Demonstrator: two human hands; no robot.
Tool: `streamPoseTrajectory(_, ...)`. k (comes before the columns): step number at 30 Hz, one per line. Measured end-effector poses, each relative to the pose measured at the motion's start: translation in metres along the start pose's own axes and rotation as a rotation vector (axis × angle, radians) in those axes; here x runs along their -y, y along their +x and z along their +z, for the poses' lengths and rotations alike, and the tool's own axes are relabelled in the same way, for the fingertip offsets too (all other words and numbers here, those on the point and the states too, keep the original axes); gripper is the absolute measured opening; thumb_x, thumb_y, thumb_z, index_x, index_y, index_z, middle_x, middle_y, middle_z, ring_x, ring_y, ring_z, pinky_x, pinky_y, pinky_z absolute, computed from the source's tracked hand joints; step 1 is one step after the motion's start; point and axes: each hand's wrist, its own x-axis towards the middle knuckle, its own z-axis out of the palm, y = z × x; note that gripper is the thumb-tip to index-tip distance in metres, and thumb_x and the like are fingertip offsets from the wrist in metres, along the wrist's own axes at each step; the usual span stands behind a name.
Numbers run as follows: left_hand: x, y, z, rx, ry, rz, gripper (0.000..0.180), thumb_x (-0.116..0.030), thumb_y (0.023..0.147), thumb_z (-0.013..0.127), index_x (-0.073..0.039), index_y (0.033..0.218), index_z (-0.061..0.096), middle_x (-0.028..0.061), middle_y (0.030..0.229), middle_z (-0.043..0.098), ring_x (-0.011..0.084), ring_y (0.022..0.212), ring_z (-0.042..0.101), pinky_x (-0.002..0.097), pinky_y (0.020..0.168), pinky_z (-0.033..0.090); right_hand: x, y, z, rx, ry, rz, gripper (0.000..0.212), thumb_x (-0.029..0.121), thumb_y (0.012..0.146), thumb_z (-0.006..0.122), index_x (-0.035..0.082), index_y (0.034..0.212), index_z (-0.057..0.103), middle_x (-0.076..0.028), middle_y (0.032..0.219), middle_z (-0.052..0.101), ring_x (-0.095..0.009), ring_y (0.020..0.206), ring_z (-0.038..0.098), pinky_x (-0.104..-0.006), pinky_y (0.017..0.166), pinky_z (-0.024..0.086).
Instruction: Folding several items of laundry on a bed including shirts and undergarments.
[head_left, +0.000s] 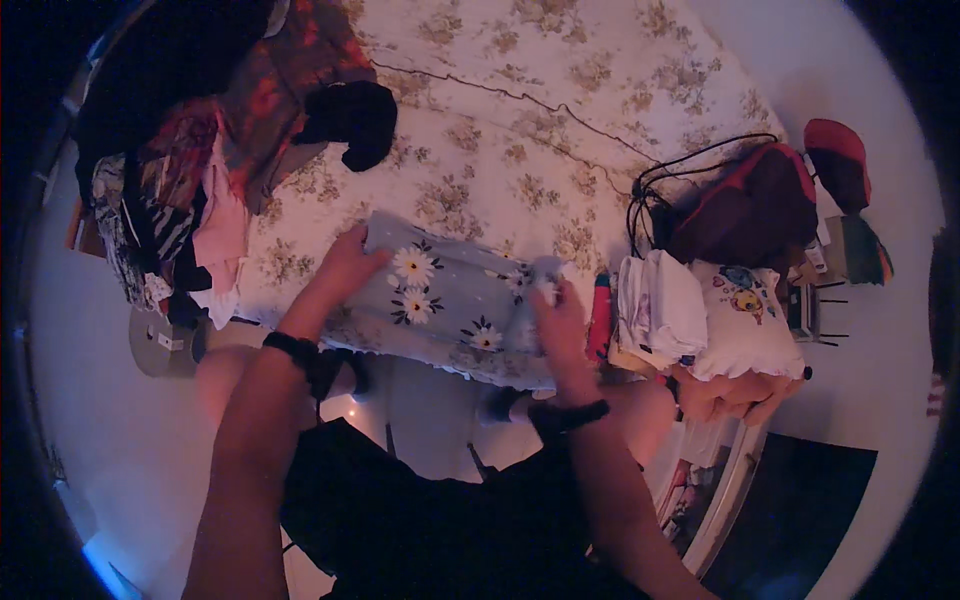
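Observation:
A grey folded cloth [450, 295] printed with white daisies and dark leaves lies along the near edge of the bed. At its left end, my left hand [350, 268] grips the edge, thumb on top and fingers by the far corner. My right hand [562, 325] is closed on the right end, where the fabric bunches up pale between the fingers. The cloth stretches fairly flat from one hand to the other. Both wrists wear dark bands.
Mixed clothes [215, 170] are heaped at the left. On the right stand folded white cloths [658, 305], a printed pillow [745, 315], a dark red bag [750, 205] and a red cap [838, 165]. A thin cable [520, 97] crosses the flowered bedsheet [470, 150].

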Motion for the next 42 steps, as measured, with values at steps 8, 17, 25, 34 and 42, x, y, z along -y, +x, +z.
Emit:
streamPoseTrajectory(8, -0.033, -0.003, 0.009, 0.014, 0.095, -0.011, 0.048, -0.023, 0.086, 0.077, 0.004, 0.122, 0.059, 0.0226, 0.115, 0.071, 0.0353, 0.105, 0.07, 0.0436, 0.092, 0.055, 0.043, -0.032, 0.1, 0.25, -0.134, -0.085, 0.066, 0.029, 0.086, 0.077, 0.001, 0.14, 0.052, -0.014, 0.095, 0.069, -0.029, 0.088, 0.068, -0.0391, 0.082, 0.056)
streamPoseTrajectory(17, -0.081, -0.019, 0.083, 0.071, 0.118, 0.02, 0.065, -0.032, 0.086, 0.076, 0.003, 0.134, 0.049, 0.0254, 0.116, 0.068, 0.0406, 0.106, 0.069, 0.0458, 0.092, 0.054, 0.001, -0.038, 0.084, 0.463, 0.426, -0.058, 0.058, 0.03, 0.097, 0.064, 0.002, 0.146, 0.05, -0.013, 0.119, 0.067, -0.026, 0.105, 0.067, -0.0386, 0.093, 0.055)
streamPoseTrajectory(25, -0.072, -0.035, 0.152, 0.588, 0.101, 0.243, 0.06, -0.035, 0.089, 0.073, -0.001, 0.135, 0.055, 0.0196, 0.118, 0.071, 0.0325, 0.103, 0.071, 0.0448, 0.085, 0.056, -0.035, -0.029, 0.016, 0.4, 1.202, 0.369, 0.059, 0.04, 0.104, 0.057, -0.005, 0.142, 0.053, -0.015, 0.134, 0.064, -0.023, 0.119, 0.063, -0.0388, 0.106, 0.048)
streamPoseTrajectory(34, -0.041, -0.02, 0.126, -0.098, 0.347, -0.048, 0.038, -0.03, 0.088, 0.073, 0.003, 0.107, 0.07, 0.0188, 0.102, 0.074, 0.0363, 0.096, 0.072, 0.0455, 0.088, 0.056, 0.004, -0.03, 0.021, 0.352, 0.278, 0.311, 0.063, 0.031, 0.088, 0.081, -0.001, 0.137, 0.058, -0.016, 0.122, 0.071, -0.024, 0.109, 0.069, -0.0391, 0.093, 0.056)
streamPoseTrajectory(42, -0.122, -0.018, 0.109, 0.446, -0.692, -0.25, 0.044, -0.028, 0.091, 0.071, 0.001, 0.123, 0.066, 0.0091, 0.1, 0.074, 0.022, 0.084, 0.07, 0.038, 0.08, 0.058, 0.039, -0.033, -0.047, 0.162, 0.492, 0.132, 0.046, 0.027, 0.09, 0.079, 0.0, 0.125, 0.066, -0.009, 0.109, 0.074, -0.021, 0.098, 0.07, -0.0371, 0.087, 0.055)
